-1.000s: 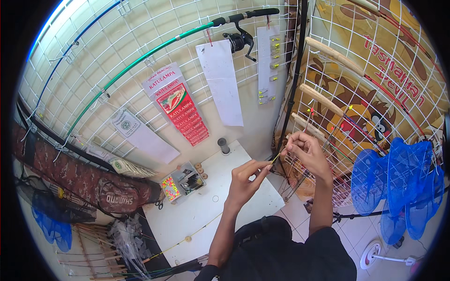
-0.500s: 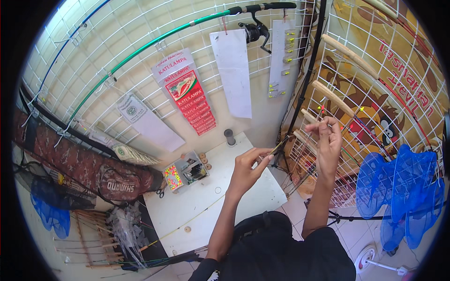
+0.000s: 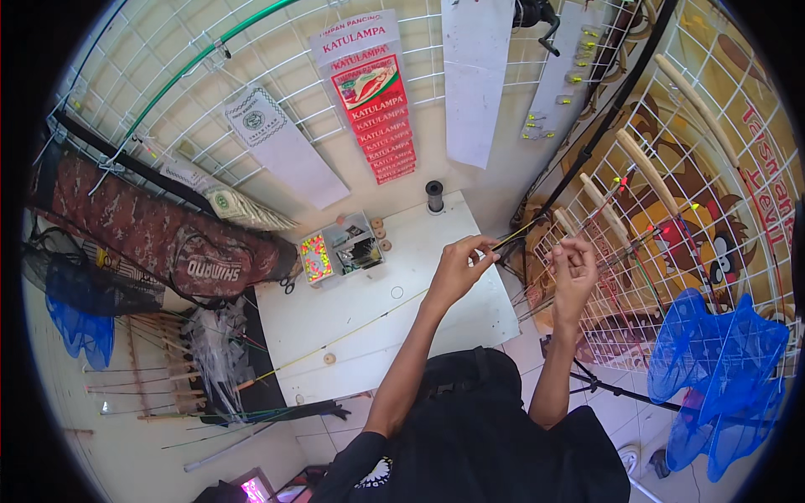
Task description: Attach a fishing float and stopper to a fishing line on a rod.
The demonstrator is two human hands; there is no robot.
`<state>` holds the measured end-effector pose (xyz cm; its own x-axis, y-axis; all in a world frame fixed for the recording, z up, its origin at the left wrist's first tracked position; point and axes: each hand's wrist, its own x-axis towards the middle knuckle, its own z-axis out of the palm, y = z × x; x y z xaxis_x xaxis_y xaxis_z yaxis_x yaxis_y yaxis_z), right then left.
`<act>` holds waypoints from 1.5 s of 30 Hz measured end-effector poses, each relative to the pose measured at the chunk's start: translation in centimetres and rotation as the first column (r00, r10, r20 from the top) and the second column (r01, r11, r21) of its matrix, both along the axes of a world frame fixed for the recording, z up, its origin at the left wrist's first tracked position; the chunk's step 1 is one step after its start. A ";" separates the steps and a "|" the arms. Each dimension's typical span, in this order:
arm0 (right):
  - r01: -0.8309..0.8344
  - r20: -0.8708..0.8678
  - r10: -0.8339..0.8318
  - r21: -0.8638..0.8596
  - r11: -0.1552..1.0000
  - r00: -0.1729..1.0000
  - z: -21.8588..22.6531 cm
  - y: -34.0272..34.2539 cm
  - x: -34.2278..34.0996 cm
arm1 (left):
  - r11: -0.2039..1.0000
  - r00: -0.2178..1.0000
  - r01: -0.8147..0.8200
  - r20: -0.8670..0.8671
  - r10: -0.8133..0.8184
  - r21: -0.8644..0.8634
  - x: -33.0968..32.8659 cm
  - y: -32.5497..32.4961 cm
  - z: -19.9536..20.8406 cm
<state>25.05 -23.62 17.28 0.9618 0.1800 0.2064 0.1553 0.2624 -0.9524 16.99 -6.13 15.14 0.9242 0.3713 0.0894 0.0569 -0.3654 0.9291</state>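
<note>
My left hand [image 3: 461, 268] is closed around the upper part of a thin yellow fishing rod [image 3: 342, 335]. The rod slants from a small wooden grip at the lower left, across the white table, and its dark-marked tip sticks out past my fingers. To the right, apart from the rod, my right hand [image 3: 573, 272] is raised with its fingers curled and thumb and fingertips together. Anything between those fingertips is too fine to make out.
On the white table [image 3: 377, 310] stand a compartment box [image 3: 356, 260] of coloured beads and small packets, a dark spool [image 3: 434, 196] and wooden discs [image 3: 329, 359]. Wooden-handled rods [image 3: 647, 172] hang on the right grid, above blue nets [image 3: 721, 377]. A camouflage rod bag [image 3: 159, 230] is left.
The view has shifted, so the wall items sit higher. My right hand has come down and a little closer to the left one, while the left keeps hold of the rod.
</note>
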 end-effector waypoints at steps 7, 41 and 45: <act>-0.030 -0.009 0.029 -0.190 0.981 1.000 -4.2 1.4 0.1 | 1.000 1.000 -0.001 0.020 0.001 0.019 -0.4 0.3 -0.8; -0.245 -0.010 0.319 -0.664 0.707 0.948 -9.0 4.5 -0.4 | 0.997 0.941 0.071 -0.328 -0.079 -0.037 1.4 2.3 -18.8; -0.302 -0.132 0.286 -0.641 0.706 0.949 -8.3 5.5 -0.4 | 0.994 0.935 0.103 -0.336 -0.113 -0.045 0.7 2.7 -19.6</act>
<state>24.63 -18.07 8.97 0.8401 0.5356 -0.0860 0.1538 -0.3872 -0.9091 17.74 -3.44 -4.50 0.9329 0.2655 -0.2436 0.3306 -0.3624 0.8714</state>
